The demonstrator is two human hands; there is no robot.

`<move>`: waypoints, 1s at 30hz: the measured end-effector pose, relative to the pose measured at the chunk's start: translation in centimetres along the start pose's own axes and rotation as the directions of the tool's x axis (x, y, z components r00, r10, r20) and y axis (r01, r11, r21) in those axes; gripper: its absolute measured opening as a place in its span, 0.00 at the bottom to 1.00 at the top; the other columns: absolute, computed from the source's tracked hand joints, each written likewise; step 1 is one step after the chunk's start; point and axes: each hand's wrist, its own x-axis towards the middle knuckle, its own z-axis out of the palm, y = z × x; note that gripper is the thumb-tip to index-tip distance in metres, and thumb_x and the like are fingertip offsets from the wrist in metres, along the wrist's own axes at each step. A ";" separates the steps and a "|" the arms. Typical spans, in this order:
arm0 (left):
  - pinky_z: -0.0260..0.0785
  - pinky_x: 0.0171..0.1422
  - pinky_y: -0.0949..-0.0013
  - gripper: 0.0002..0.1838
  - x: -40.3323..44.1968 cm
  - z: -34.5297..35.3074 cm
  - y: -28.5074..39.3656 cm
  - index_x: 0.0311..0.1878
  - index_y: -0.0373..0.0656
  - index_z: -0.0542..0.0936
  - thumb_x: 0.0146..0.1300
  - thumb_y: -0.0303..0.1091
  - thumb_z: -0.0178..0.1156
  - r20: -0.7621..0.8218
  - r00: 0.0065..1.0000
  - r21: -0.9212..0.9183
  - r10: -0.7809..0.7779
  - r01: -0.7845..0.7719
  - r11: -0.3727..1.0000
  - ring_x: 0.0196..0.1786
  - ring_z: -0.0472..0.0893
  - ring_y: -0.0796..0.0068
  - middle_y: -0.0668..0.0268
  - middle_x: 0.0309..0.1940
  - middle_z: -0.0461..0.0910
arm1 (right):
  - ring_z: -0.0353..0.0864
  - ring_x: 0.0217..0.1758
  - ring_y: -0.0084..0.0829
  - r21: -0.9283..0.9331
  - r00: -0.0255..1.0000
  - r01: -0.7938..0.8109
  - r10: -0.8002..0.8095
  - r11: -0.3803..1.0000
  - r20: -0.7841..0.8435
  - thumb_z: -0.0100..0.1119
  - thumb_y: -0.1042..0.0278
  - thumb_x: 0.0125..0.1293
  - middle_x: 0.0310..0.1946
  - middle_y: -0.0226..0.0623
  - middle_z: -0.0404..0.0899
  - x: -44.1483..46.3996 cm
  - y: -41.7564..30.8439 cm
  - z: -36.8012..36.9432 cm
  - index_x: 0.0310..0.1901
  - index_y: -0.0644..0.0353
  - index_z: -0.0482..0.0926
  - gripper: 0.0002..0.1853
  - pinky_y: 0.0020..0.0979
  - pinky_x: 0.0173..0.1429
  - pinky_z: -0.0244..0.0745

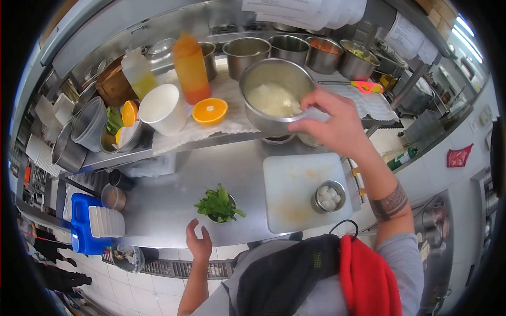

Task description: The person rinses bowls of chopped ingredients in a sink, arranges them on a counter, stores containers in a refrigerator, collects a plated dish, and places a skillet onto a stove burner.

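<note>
My right hand [334, 118] pinches the rim of a steel pot [263, 122] at the shelf's front edge; pale contents show inside it. Low over the steel counter [158, 205], my left hand [199, 239] is empty with its fingers apart. Just above and right of that hand sits a small bowl of green leaves [219, 204]. A small steel bowl of white pieces [329, 196] rests on the white cutting board [287, 189], below my right forearm.
On the shelf stand an orange squeeze bottle [192, 71], a white tub [163, 110], a halved orange [210, 111], several steel pots and a knife with a pink and yellow handle [367, 86]. A blue container [84, 224] is at the left.
</note>
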 end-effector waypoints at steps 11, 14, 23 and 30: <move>0.74 0.64 0.57 0.26 1.5 2.6 15.7 0.61 0.38 0.74 0.60 0.25 0.70 0.340 0.883 -0.332 0.324 -0.209 0.920 0.61 0.80 0.46 0.47 0.59 0.79 | 0.86 0.43 0.46 0.191 0.928 -0.001 -0.070 0.982 0.365 0.74 0.73 0.52 0.50 0.44 0.85 -13.8 5.2 -0.5 0.37 0.58 0.83 0.11 0.37 0.47 0.82; 0.70 0.71 0.55 0.34 1.4 7.0 16.8 0.67 0.44 0.70 0.59 0.29 0.74 0.312 0.865 -0.475 0.393 -0.216 0.853 0.71 0.72 0.46 0.44 0.69 0.70 | 0.86 0.47 0.47 0.188 0.853 -0.084 -0.026 0.979 0.521 0.74 0.71 0.53 0.58 0.41 0.83 -18.5 9.7 4.2 0.38 0.57 0.83 0.11 0.40 0.49 0.82; 0.81 0.54 0.55 0.14 0.1 16.4 12.2 0.44 0.41 0.85 0.54 0.30 0.74 0.533 0.749 -0.163 0.394 -0.366 0.916 0.54 0.84 0.45 0.46 0.63 0.77 | 0.82 0.61 0.46 0.073 0.892 -0.125 0.080 0.989 0.445 0.69 0.69 0.63 0.69 0.44 0.75 -24.1 15.0 9.0 0.54 0.54 0.84 0.16 0.40 0.63 0.80; 0.81 0.54 0.53 0.11 -0.4 18.7 11.2 0.44 0.40 0.84 0.58 0.28 0.70 0.464 0.819 -0.083 0.338 -0.340 0.937 0.54 0.84 0.45 0.46 0.66 0.75 | 0.85 0.57 0.47 -0.010 0.887 -0.342 0.327 0.940 0.326 0.68 0.68 0.66 0.61 0.48 0.82 -25.5 17.1 1.1 0.52 0.59 0.85 0.14 0.40 0.62 0.81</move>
